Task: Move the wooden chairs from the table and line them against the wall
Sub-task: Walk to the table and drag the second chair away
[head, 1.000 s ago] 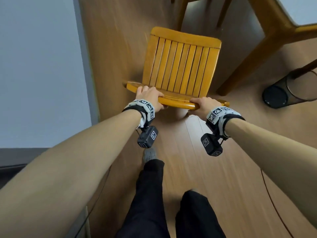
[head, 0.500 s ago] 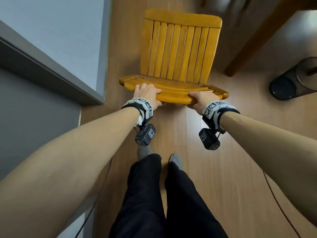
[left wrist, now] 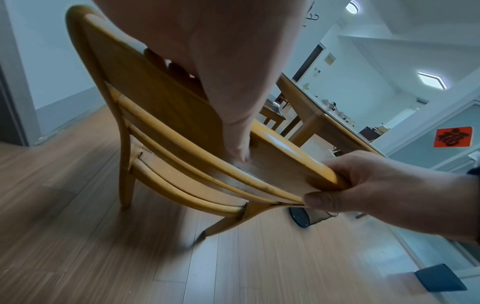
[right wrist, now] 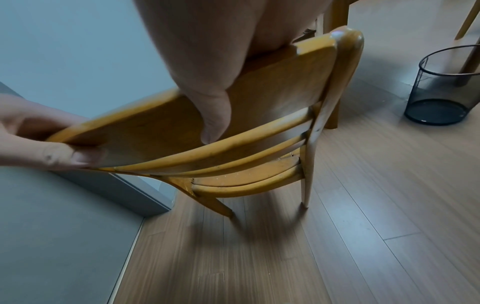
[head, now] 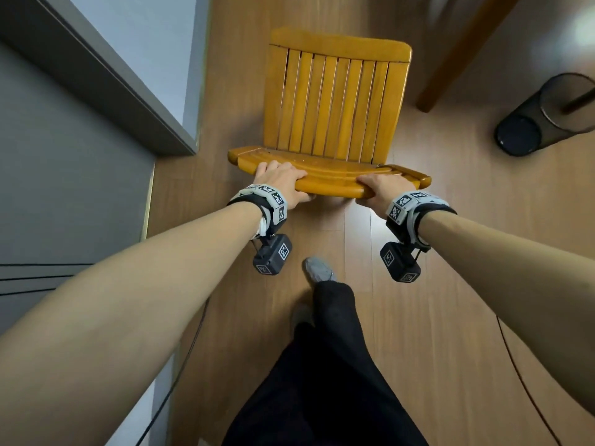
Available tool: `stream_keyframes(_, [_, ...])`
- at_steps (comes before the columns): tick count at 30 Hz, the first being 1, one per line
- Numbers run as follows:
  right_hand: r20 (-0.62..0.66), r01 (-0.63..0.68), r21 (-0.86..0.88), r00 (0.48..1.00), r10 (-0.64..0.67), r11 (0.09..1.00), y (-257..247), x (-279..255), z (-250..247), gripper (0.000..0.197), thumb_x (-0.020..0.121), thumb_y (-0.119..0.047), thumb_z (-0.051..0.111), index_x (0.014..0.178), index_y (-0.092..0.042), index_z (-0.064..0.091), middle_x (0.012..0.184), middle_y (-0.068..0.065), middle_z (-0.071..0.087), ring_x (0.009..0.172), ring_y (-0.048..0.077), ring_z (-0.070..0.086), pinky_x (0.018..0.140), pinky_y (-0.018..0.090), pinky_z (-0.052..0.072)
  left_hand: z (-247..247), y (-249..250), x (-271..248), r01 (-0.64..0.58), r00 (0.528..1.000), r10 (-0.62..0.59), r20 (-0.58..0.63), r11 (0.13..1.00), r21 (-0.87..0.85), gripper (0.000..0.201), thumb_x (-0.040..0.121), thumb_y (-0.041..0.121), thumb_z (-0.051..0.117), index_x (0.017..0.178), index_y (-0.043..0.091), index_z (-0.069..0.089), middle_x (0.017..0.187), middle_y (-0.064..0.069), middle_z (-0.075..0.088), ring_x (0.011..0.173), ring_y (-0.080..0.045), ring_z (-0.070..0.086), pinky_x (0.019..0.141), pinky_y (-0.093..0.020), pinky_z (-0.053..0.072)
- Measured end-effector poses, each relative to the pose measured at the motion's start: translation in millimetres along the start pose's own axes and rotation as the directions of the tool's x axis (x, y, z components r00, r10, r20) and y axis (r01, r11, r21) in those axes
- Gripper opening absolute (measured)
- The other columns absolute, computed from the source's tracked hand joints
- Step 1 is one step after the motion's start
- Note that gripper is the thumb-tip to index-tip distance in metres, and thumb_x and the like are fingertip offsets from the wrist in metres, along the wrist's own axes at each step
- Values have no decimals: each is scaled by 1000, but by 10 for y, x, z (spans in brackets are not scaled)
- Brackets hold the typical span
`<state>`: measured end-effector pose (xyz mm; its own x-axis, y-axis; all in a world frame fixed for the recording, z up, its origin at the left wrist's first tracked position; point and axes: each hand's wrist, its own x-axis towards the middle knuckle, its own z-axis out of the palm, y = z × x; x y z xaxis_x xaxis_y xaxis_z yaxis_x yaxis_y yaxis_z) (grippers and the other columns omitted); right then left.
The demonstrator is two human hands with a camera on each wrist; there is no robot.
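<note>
A yellow wooden chair (head: 335, 104) with a slatted seat stands in front of me on the wood floor, its back rail toward me. My left hand (head: 280, 181) grips the top rail (head: 331, 185) near its left end, and my right hand (head: 383, 188) grips it near the right end. In the left wrist view the chair (left wrist: 166, 148) is seen from behind, with the right hand (left wrist: 363, 181) curled round the rail. The right wrist view shows the chair (right wrist: 259, 131) with the left hand (right wrist: 39, 139) pinching the rail. The wall (head: 154, 59) runs along the chair's left side.
A wooden table leg (head: 450, 59) slants at upper right, and the table (left wrist: 324, 119) appears in the left wrist view. A black mesh wastebasket (head: 547, 114) stands on the floor at right. A grey door frame (head: 96, 75) and a dark panel are at left. My legs (head: 328, 365) are below.
The chair has come back toward me and away from the table, with both hands still gripping its top rail. The grey door frame has come into view at left. My feet have stepped.
</note>
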<state>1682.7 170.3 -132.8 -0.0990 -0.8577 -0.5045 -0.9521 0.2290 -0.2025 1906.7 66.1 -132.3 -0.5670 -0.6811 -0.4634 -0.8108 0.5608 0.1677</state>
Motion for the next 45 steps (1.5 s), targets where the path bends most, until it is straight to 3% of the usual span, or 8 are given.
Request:
stream_keyframes(6, [-9, 32, 2, 999, -32, 999, 38, -345, 207, 12, 94, -32, 65, 102, -26, 58, 98, 0, 65, 87, 23, 62, 78, 40, 54, 115, 184, -323, -10, 999, 9, 36, 1000, 20, 61, 91, 63, 55, 144, 33, 50, 140, -1, 55, 127, -28, 45, 106, -45, 28])
stream_keyframes(13, [-53, 58, -30, 997, -60, 998, 205, -519, 149, 17, 95, -35, 63, 108, -25, 61, 102, 1, 68, 91, 24, 64, 81, 42, 54, 139, 451, -429, 1, 1000, -1, 13, 1000, -6, 36, 92, 61, 52, 113, 33, 63, 110, 2, 61, 111, -28, 51, 102, -48, 31])
stream_keyframes(15, [-67, 54, -31, 996, -56, 998, 246, -557, 123, 20, 95, -35, 64, 111, -24, 63, 104, 0, 69, 93, 24, 64, 82, 41, 54, 139, 508, -444, 7, 1000, -6, 21, 1000, -25, 34, 93, 59, 52, 111, 33, 63, 106, 3, 59, 111, -27, 52, 104, -49, 32])
stream_keyframes(26, [-208, 40, 20, 977, -35, 999, 361, -656, -5, 34, 96, -20, 56, 129, -19, 59, 120, 4, 64, 109, 27, 56, 100, 41, 43, 22, 639, -365, 47, 999, -48, -14, 998, -52, 36, 94, 47, 53, 124, 28, 60, 113, -1, 62, 114, -28, 54, 108, -48, 30])
stream_keyframes(30, [-242, 25, 54, 970, -11, 998, 346, -647, -93, 48, 93, -18, 59, 140, -15, 50, 134, 6, 57, 126, 26, 50, 111, 42, 39, -74, 654, -325, 61, 996, -64, -64, 997, -48, 52, 92, 41, 58, 139, 22, 50, 131, -4, 57, 127, -29, 47, 114, -50, 28])
stream_keyframes(36, [-198, -11, 85, 980, 28, 996, 311, -562, -383, 52, 87, -14, 64, 135, -11, 46, 134, 6, 48, 126, 26, 46, 104, 41, 42, -332, 663, -209, 62, 996, -66, -52, 995, -81, 64, 91, 32, 60, 148, 17, 36, 146, -6, 43, 137, -27, 36, 109, -52, 36])
stream_keyframes(42, [-103, -18, 79, 994, 27, 997, 378, -552, -587, 48, 91, -21, 60, 137, -18, 49, 131, 2, 53, 113, 23, 56, 93, 39, 52, -506, 718, -119, 115, 993, -113, 26, 991, -67, 49, 90, 38, 57, 134, 16, 50, 131, -8, 55, 120, -29, 50, 98, -51, 47])
stream_keyframes(45, [-62, -36, 103, 997, 43, 994, 443, -497, -814, 52, 94, -25, 57, 145, -16, 46, 141, 6, 53, 121, 26, 56, 98, 41, 51, -685, 803, -101, 177, 983, -172, 56, 980, -93, 59, 93, 38, 53, 147, 17, 44, 137, -10, 54, 118, -31, 55, 95, -48, 48])
